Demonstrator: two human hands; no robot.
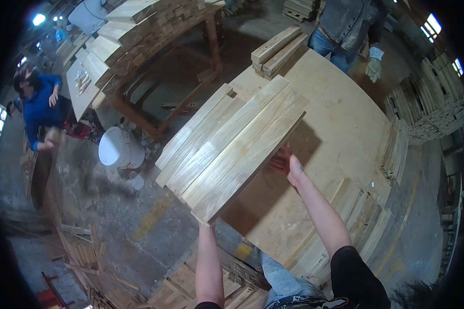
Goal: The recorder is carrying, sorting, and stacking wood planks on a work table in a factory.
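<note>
Pale wooden boards [237, 139], side by side, were held over the left edge of the tan worktop [345, 118]. The right hand [291, 167] gripped their right side, fingers bent; the left hand's [205, 225] fingers were hidden, their state impossible to tell. Beams [278, 50] lay at the worktop's far corner, planks [345, 221] along its near-right edge. A white bucket [119, 148] stood on the stained concrete floor [113, 208].

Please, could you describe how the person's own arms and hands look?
Both forearms are bare below black sleeves; the right sleeve ends near the elbow, and the left sleeve barely shows. The right hand wears no glove; a small dark mark, unclear in kind, shows near its wrist. The left hand is mostly hidden.
</note>
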